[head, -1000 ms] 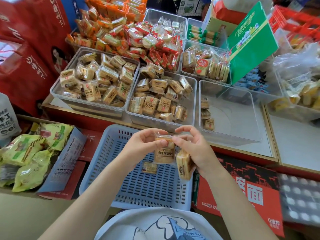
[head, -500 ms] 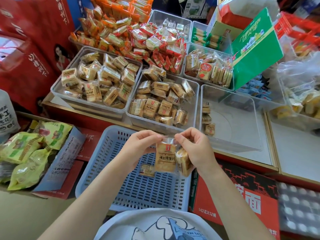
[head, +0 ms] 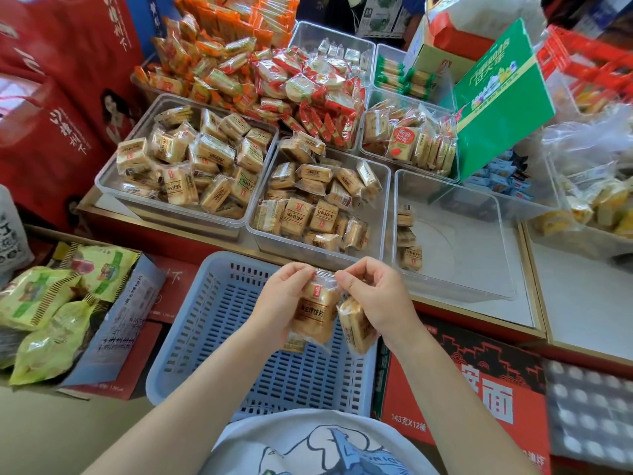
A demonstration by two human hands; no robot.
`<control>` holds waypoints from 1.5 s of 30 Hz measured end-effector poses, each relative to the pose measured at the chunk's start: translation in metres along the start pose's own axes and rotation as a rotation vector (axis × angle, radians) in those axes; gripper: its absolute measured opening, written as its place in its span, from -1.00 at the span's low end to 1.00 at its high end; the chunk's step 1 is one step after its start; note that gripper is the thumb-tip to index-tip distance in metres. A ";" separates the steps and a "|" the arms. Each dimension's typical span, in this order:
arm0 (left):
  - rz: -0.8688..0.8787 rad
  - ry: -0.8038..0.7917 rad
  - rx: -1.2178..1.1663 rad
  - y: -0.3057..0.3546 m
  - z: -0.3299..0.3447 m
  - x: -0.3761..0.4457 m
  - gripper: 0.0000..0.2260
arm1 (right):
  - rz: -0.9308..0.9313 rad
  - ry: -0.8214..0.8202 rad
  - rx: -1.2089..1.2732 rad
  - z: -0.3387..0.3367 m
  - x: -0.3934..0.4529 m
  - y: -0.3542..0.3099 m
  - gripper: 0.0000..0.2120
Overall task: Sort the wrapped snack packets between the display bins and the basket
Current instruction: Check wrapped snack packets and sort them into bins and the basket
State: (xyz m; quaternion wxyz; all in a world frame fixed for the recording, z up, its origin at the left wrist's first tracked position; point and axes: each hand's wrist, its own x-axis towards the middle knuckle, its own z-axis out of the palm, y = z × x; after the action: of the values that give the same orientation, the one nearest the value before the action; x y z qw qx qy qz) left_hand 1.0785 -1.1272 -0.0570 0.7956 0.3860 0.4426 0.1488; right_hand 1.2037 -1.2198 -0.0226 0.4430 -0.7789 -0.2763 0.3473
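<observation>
Both hands have lifted slightly over the blue basket (head: 212,323). Left hand (head: 282,303) and right hand (head: 375,296) pinch the top seal of one wrapped snack packet (head: 313,313) between thumb and fingers; a second packet (head: 354,329) hangs under the right palm, above the basket's right edge.

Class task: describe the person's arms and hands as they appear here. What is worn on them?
Both forearms are bare, with no sleeves, gloves, watch or rings visible on the left hand or the right hand. A light T-shirt with a blue printed graphic shows at the bottom edge.
</observation>
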 end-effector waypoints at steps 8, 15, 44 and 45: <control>0.024 -0.234 0.189 0.000 -0.010 0.003 -0.63 | 0.211 0.076 0.105 -0.005 0.008 0.001 -0.83; 0.187 0.012 0.526 -0.011 -0.012 0.007 -0.72 | 0.325 0.085 0.215 0.002 0.011 0.001 -0.69; 0.143 -0.253 0.320 0.009 -0.025 0.002 -0.52 | 0.156 0.002 0.357 -0.006 0.010 -0.010 -0.87; 0.134 -0.219 0.309 0.009 -0.025 0.002 -0.51 | 0.141 -0.013 0.341 -0.006 0.010 -0.011 -0.87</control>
State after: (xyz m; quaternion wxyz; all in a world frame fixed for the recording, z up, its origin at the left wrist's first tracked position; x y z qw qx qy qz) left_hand 1.0602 -1.1086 -0.0590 0.7585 0.5462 0.3442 0.0889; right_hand 1.2127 -1.2103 -0.0139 0.5414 -0.7078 -0.1608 0.4243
